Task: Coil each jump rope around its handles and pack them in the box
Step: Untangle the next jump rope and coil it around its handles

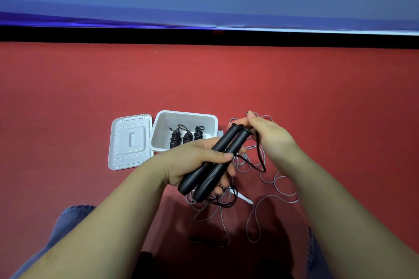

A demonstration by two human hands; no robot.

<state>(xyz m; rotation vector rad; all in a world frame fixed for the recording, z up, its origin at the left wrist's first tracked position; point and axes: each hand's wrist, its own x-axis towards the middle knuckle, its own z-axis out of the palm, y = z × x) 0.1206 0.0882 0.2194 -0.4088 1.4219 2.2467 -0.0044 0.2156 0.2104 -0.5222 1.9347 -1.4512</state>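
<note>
While my left hand (199, 161) grips the two black jump-rope handles (217, 161) side by side around their middles, my right hand (263, 133) pinches the black cord (260, 156) at the handles' far ends. The pair lies tilted, its far ends up toward the right under my right fingertips, its near ends protruding below my left palm. The held handles hover just in front of the white box (183, 130), whose near rim is partly hidden behind my left knuckles. Inside the box stand three black coiled ropes (187, 137), side by side. One white lid (130, 141) lies flat on the red floor (226, 79), touching the box's left wall. Beneath and to the right of my hands, loose grey cord (281, 190) sprawls in many loops on the floor, mingled with dark cord below the handles; how many separate ropes it comprises I cannot tell. One white handle tip (244, 199) projects from this tangle, and one dark handle (205, 240) lies nearer me.
</note>
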